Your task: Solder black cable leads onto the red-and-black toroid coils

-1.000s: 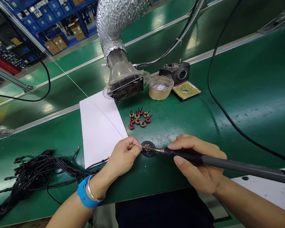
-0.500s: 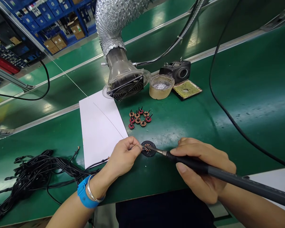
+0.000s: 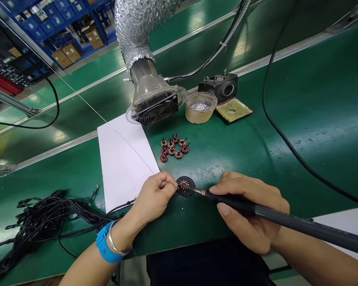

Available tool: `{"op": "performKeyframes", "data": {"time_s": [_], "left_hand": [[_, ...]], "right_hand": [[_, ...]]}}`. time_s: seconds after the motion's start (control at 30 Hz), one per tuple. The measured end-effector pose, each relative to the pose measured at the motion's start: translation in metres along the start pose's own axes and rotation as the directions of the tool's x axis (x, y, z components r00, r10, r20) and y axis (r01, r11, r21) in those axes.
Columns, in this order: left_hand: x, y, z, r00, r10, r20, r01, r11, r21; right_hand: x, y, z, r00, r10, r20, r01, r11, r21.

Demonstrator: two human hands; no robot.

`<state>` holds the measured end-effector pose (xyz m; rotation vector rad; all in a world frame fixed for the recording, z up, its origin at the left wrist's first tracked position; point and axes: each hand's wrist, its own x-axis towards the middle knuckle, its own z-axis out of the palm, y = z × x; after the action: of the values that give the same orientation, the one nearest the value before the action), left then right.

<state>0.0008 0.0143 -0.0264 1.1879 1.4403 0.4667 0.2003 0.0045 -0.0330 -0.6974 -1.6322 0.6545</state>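
My right hand (image 3: 250, 210) grips a black soldering iron (image 3: 274, 218), its metal tip resting on a small copper-wound coil (image 3: 184, 183) that sits on a black round disc (image 3: 185, 186). My left hand (image 3: 153, 198) is pinched at the disc's left edge, fingers closed on a thin solder wire (image 3: 131, 149) that runs up across the white sheet (image 3: 123, 159). A blue wristband and a metal bangle ring the left wrist.
Several wound coils (image 3: 173, 147) lie beyond the disc. Behind them stand a fume extractor hood (image 3: 155, 99) on a foil duct, a tin of solder dross (image 3: 200, 107), an iron stand (image 3: 219, 87) with a sponge pad. A pile of black cables (image 3: 38, 222) lies left.
The iron's tip has stayed at the coil while its handle dipped lower to the right. The left hand has kept its pinch in place. The view drifted slightly.
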Motion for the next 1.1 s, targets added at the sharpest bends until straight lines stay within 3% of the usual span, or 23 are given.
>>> {"op": "performKeyframes", "data": {"time_s": [0.43,1.0,1.1], "left_hand": [[-0.0008,-0.0008,-0.0013,1.0,0.009,0.0,-0.009,0.999,0.033],[-0.0015,0.0001,-0.0014,0.999,-0.032,0.036,0.034,0.998,-0.049],[-0.0038,0.004,-0.0028,0.996,-0.055,0.077,0.061,0.995,-0.079]], "right_hand": [[-0.0003,0.0,-0.0014,0.998,-0.014,-0.062,0.014,1.0,-0.006],[-0.0012,0.0023,-0.004,0.996,-0.025,-0.089,0.023,1.0,-0.018],[0.0006,0.0036,-0.0024,0.993,0.025,-0.118,-0.035,0.996,-0.082]]}}
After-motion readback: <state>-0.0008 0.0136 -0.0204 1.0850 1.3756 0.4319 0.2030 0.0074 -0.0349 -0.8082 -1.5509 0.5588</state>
